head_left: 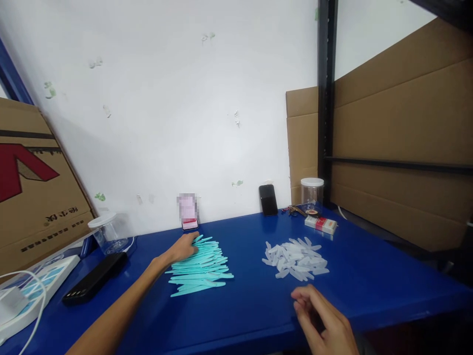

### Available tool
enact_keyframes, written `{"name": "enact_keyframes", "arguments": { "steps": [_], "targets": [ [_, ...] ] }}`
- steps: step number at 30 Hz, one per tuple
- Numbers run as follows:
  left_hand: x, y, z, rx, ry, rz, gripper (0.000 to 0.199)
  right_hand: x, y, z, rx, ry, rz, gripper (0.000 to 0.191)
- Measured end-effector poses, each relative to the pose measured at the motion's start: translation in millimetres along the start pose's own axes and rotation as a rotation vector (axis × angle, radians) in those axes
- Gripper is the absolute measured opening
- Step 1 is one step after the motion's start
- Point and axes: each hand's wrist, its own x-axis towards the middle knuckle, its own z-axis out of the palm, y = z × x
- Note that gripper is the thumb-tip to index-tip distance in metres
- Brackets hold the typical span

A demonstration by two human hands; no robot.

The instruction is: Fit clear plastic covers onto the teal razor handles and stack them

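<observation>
A spread pile of flat turquoise sticks [201,266] with rounded ends lies left of centre on the blue table. At its far left edge my left hand [185,247] reaches over and touches the sticks, its thumb and forefinger apart. No stick is clearly lifted in it. Right of centre is a heap of short, translucent white, flat pieces [295,259]. Close to the table's front edge, nearer to me than this heap, hovers my right hand [323,320]. Its fingers are loosely bent, the tips slightly apart, with nothing visible between them.
Against the wall lean a lit phone [190,219] and a dark phone [268,200]. Clear jars stand at left [111,234] and right [312,195], near a small white-and-red box [320,225]. A black power bank [95,277] and white power strip [40,296] lie left.
</observation>
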Motion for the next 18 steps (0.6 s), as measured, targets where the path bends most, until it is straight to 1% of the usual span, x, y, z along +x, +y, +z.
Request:
{"name": "enact_keyframes", "arguments": {
  "steps": [7, 12, 18],
  "targets": [
    [-0.1, -6.1, 1.4, -0.074, -0.052, 0.001, 0.031, 1.0, -2.3, 1.4, 0.021, -0.014, 0.03, 0.012],
    [-0.8, -7.6, -0.6, -0.132, -0.045, 0.014, 0.028, 1.0, -1.4, 7.9, 0.054, 0.069, 0.007, 0.015],
    [-5.3, 3.2, -5.1, -0.32, 0.024, 0.008, 0.008, 0.3, 0.3, 12.1, 0.043, 0.069, -0.086, 0.017]
  ]
}}
